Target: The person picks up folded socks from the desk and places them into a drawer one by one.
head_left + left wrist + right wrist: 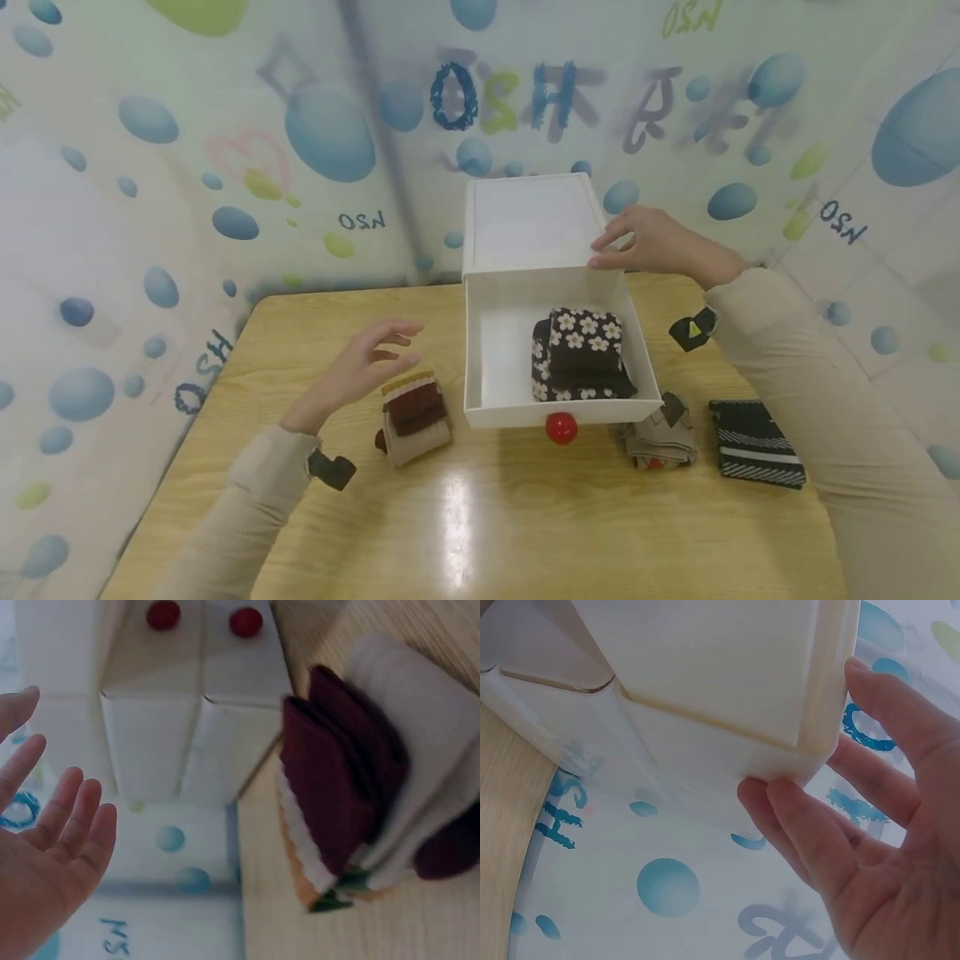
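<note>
White box [517,414] partly hides 1 of 3 folded cloths [660,446] around it

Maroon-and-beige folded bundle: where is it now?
In the head view, the maroon-and-beige folded bundle lies on the wooden table, left of the white container, near the left hand.

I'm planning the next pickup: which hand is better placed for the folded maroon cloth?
The left hand, probably: empty and near the maroon cloth, while the right hand touches the white cabinet.

A glossy wood-grain worktop [360,550] is gleaming, a red knob [562,428] shining, flowered cloth [583,358] looking matt in a smooth plastic-looking drawer [502,350].
</note>
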The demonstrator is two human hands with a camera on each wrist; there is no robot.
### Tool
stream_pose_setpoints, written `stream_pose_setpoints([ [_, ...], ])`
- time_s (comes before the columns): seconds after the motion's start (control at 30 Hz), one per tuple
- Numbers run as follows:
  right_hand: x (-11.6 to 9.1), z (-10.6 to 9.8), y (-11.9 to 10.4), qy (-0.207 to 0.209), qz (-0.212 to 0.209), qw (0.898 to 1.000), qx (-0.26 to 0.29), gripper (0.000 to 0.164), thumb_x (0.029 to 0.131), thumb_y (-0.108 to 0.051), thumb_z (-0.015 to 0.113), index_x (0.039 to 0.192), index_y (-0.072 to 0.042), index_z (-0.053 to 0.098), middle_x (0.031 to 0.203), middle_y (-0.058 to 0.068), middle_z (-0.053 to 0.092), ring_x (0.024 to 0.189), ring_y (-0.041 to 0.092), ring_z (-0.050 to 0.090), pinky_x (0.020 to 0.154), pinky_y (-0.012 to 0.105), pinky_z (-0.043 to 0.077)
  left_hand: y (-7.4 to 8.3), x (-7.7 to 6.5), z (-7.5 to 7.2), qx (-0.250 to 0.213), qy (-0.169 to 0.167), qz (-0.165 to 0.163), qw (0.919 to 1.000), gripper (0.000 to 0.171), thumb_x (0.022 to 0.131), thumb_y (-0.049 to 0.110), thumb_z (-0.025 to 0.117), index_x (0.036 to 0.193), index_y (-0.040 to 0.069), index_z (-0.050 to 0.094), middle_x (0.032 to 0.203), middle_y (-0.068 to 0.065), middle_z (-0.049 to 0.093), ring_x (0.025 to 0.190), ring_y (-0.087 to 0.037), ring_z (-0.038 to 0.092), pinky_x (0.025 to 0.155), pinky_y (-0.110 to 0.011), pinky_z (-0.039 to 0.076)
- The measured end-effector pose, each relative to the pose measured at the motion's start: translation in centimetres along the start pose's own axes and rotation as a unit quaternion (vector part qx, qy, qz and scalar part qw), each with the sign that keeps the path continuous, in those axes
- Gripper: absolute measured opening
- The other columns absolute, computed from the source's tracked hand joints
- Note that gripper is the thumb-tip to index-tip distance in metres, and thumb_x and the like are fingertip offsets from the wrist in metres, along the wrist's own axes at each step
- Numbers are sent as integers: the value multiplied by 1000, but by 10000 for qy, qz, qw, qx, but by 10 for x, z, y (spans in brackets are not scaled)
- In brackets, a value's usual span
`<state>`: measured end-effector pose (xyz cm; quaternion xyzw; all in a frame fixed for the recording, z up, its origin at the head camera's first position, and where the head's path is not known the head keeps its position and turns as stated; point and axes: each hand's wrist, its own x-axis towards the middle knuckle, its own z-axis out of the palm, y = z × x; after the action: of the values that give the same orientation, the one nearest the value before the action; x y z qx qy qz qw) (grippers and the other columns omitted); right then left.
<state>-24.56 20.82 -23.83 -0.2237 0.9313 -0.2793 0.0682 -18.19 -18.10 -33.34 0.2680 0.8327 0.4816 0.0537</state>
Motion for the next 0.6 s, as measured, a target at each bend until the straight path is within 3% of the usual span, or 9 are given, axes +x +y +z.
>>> stream_pose_setpoints([
  [0.1, -1, 0, -1, -29, 9, 10000, 39, 37, 82, -23, 64, 107, 4, 61, 118, 23, 40, 94, 40, 55, 75, 44, 48, -14, -2, 0, -70, -90, -229, 9997, 41, 86, 9, 58, 124, 0, 45, 123, -17, 46, 105, -31, 48, 86, -49, 41],
  [0.33, -2, -1, -2, 0, -24, 10000, 27, 38, 82, -25, 64, 107, 3, 61, 117, 22, 41, 94, 40, 55, 76, 44, 48, -44, -7, 3, -14, -415, -414, 9983, 41, 87, 7, 55, 126, -3, 42, 122, -23, 45, 106, -41, 45, 86, -47, 42],
  [0.6, -2, 0, -2, 21, -66, 10000, 45, 37, 81, -24, 65, 106, 4, 62, 117, 23, 41, 94, 40, 55, 76, 44, 48, -41, -14, 12, 227, -467, -917, 9944, 41, 86, 6, 57, 123, -4, 44, 122, -27, 45, 112, -43, 40, 89, -58, 32],
])
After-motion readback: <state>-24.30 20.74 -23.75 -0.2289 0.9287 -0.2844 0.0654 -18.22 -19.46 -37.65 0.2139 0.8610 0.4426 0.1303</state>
